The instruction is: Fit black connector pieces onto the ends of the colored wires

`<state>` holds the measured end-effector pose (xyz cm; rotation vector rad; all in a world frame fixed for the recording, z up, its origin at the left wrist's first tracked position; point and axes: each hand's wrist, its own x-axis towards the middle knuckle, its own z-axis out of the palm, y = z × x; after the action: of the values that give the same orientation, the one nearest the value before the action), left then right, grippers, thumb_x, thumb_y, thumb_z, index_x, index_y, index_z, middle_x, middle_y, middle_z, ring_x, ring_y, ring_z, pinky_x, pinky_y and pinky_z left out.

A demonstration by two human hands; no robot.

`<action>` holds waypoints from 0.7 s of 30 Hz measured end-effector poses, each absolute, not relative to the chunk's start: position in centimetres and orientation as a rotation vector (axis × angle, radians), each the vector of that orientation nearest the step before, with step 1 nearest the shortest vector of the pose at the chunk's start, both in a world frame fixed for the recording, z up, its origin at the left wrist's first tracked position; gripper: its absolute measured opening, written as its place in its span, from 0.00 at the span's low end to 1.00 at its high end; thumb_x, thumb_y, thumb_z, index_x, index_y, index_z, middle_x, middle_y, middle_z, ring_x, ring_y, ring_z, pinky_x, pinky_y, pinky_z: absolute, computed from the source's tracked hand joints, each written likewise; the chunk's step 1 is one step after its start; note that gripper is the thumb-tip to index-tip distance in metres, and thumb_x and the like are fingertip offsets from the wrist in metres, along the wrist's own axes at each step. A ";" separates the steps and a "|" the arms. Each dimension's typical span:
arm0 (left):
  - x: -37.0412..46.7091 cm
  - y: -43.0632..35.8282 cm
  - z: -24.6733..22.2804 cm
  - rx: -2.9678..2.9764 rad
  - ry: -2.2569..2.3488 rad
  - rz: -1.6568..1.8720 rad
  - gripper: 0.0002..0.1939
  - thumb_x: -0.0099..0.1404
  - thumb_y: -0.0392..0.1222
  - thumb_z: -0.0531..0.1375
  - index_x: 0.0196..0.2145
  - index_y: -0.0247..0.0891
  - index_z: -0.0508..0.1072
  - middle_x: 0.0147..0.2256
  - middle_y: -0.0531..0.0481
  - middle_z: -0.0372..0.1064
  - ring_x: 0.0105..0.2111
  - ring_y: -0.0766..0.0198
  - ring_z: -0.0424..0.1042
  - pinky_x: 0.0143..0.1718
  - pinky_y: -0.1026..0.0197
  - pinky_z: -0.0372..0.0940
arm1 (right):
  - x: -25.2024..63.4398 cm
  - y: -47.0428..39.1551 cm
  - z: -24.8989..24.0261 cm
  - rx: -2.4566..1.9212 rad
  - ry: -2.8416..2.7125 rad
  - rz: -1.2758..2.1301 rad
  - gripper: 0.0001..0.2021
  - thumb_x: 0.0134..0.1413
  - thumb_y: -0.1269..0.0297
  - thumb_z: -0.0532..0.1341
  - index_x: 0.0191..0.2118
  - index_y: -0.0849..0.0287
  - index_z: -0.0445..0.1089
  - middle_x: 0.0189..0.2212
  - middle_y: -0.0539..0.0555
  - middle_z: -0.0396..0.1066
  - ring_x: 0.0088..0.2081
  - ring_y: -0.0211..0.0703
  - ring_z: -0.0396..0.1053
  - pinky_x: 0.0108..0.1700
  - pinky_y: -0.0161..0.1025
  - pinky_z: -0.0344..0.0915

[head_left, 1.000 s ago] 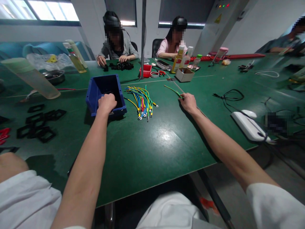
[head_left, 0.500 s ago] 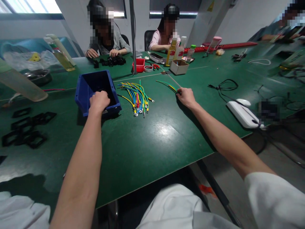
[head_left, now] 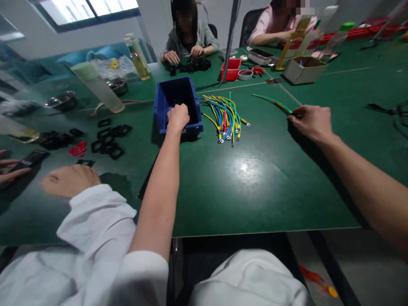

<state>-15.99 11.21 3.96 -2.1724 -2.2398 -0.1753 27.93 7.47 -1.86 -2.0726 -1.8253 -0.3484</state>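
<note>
At the right of the frame, the right hand [head_left: 310,121] pinches the green and yellow wires [head_left: 274,102] at one end, their length running toward upper left. Near the centre, the left hand [head_left: 178,117] reaches into the blue bin [head_left: 161,121]; its grip cannot be told. Between them, the wire bundle [head_left: 223,114] lies on the green table [head_left: 216,195]. Co-workers sit along the top, below a window [head_left: 105,8] at upper left.

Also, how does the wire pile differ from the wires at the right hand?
The wire pile mixes green, yellow, blue and red; the held wires show green and some yellow. The wire pile has many, the held wires few. The wire pile shows metal ring ends; the right hand hides the held wires' near ends. Both are curved.
</note>
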 end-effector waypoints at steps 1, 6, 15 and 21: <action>-16.0 11.2 4.0 -2.175 -2.258 -0.183 0.22 0.62 0.33 0.51 0.52 0.36 0.72 0.51 0.34 0.69 0.53 0.45 0.69 0.52 0.47 0.64 | 28.1 7.6 -2.2 -2.008 -1.829 -0.344 0.14 0.56 0.59 0.62 0.42 0.63 0.78 0.34 0.68 0.76 0.36 0.51 0.75 0.36 0.45 0.63; -16.0 11.0 4.2 -2.188 -2.330 -0.226 0.23 0.63 0.33 0.52 0.55 0.35 0.70 0.52 0.33 0.68 0.54 0.44 0.68 0.53 0.46 0.63 | 27.7 7.4 -2.4 -1.774 -1.768 -0.404 0.13 0.57 0.52 0.59 0.37 0.56 0.74 0.26 0.61 0.71 0.32 0.55 0.71 0.34 0.50 0.62; -16.4 11.3 3.8 -2.174 -2.299 -0.230 0.24 0.62 0.40 0.55 0.56 0.38 0.69 0.50 0.35 0.69 0.53 0.44 0.67 0.54 0.46 0.63 | 23.5 6.2 -0.2 -1.623 -1.574 -0.462 0.10 0.47 0.74 0.57 0.39 0.63 0.67 0.34 0.64 0.72 0.31 0.43 0.67 0.39 0.43 0.63; -16.5 11.5 3.9 -2.202 -2.317 -0.261 0.23 0.60 0.40 0.56 0.54 0.40 0.71 0.50 0.37 0.69 0.54 0.42 0.67 0.55 0.44 0.63 | 20.7 6.6 -1.2 -1.415 -1.682 -0.417 0.10 0.43 0.73 0.56 0.35 0.56 0.62 0.30 0.51 0.68 0.27 0.38 0.64 0.32 0.39 0.63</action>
<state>-16.46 11.47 3.89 -2.2021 -2.3167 -0.2614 20.72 6.55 -1.17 -1.4147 -1.6822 -0.4173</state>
